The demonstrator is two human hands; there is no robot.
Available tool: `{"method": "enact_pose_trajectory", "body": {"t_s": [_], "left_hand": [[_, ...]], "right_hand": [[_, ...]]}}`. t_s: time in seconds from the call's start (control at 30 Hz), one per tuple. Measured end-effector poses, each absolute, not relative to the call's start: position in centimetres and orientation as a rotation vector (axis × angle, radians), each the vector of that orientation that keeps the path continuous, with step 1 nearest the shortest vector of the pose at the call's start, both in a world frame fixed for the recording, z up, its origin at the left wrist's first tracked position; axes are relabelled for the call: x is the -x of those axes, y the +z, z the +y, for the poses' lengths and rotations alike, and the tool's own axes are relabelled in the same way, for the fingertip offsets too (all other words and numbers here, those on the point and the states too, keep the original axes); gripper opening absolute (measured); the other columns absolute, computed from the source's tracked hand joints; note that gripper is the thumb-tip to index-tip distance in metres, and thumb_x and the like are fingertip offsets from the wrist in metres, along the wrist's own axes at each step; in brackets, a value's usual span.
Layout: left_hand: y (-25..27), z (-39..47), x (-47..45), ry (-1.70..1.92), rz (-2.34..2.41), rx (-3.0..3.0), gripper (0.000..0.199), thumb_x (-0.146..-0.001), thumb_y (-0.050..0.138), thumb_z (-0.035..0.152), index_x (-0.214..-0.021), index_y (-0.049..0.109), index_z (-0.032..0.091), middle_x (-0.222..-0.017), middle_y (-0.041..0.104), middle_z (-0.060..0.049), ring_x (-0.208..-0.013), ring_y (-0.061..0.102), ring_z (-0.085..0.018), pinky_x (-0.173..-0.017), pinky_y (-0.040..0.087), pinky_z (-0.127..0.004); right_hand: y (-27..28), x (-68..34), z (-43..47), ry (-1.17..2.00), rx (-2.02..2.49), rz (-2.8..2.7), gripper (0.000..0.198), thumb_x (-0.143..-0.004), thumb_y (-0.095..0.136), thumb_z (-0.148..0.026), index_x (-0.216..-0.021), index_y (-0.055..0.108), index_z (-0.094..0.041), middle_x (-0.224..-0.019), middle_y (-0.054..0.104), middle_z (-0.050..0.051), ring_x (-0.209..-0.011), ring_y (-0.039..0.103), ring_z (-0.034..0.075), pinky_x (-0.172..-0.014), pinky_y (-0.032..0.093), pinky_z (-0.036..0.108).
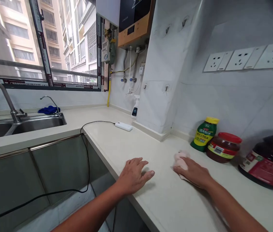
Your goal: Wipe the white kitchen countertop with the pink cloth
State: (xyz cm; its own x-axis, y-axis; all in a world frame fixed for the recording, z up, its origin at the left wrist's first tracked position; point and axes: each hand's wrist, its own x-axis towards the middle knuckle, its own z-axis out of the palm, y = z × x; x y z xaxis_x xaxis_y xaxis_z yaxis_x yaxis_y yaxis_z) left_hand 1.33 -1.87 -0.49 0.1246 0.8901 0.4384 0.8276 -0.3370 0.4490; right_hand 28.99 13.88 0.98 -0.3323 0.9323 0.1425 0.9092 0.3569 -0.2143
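Observation:
My right hand (194, 172) is closed over a pale pink cloth (180, 160), pressed down on the white countertop (156, 193). Part of the cloth bulges out beyond my fingers, and the rest is covered by the hand. My left hand (134, 175) hovers over or just touches the counter near its front edge. Its fingers are spread and hold nothing. Beyond the right hand, by the wall, stand a green bottle with a yellow cap (204, 133) and a red-lidded jar (224, 147) of dark contents.
A dark red-labelled container (267, 161) sits at the right. A white power bank-like device (123, 126) with a black cable (88, 154) lies farther back. Beside the wall column stands a spray bottle (135, 107). The steel sink (39, 125) with a faucet (8, 96) is at left, a blue cloth (48, 110) behind it.

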Motion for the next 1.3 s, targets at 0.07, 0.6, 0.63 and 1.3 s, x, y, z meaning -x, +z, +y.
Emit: {"method": "enact_pose_trajectory", "body": {"t_s": [0.07,0.6,0.63,1.3], "left_hand": [[-0.6,-1.7,-1.3,1.029,1.787,-2.275,0.058,-0.103,0.040,0.060,-0.144,0.050,0.020,-0.150,0.052,-0.014,-0.145,0.040,-0.027,-0.117,0.035,-0.051],[0.0,-3.7,-4.7,0.668,1.427,-2.787,0.043,-0.104,0.042,0.054,-0.125,0.068,0.027,-0.137,0.064,-0.008,-0.130,0.055,-0.029,-0.108,0.045,-0.046],[0.1,-4.1,-5.3,0.653,1.374,-2.812,0.044,-0.104,0.042,0.055,-0.125,0.067,0.026,-0.138,0.063,-0.009,-0.129,0.056,-0.029,-0.108,0.045,-0.047],[0.1,-2.8,-4.4,0.848,1.285,-2.532,0.048,-0.103,0.037,0.057,-0.118,0.072,0.028,-0.128,0.070,-0.002,-0.127,0.056,-0.024,-0.108,0.040,-0.038]], "right_hand": [[1.3,-25.4,12.5,0.190,1.564,-2.458,0.081,-0.083,0.045,-0.067,-0.146,0.048,-0.016,-0.154,0.044,0.013,-0.141,0.039,0.035,-0.114,0.031,0.057],[2.1,-33.4,-1.4,0.337,1.543,-2.499,0.105,-0.069,0.064,-0.060,-0.156,0.031,-0.011,-0.153,0.042,0.017,-0.137,0.043,0.035,-0.112,0.037,0.044],[1.8,-35.7,-1.8,0.296,1.648,-2.419,0.101,-0.072,0.059,-0.062,-0.154,0.032,-0.009,-0.149,0.046,0.019,-0.132,0.047,0.036,-0.108,0.039,0.046],[1.4,-29.2,-11.6,0.365,1.533,-2.396,0.078,-0.083,0.057,-0.059,-0.149,0.045,-0.019,-0.156,0.040,0.012,-0.146,0.029,0.039,-0.119,0.024,0.057]]}}
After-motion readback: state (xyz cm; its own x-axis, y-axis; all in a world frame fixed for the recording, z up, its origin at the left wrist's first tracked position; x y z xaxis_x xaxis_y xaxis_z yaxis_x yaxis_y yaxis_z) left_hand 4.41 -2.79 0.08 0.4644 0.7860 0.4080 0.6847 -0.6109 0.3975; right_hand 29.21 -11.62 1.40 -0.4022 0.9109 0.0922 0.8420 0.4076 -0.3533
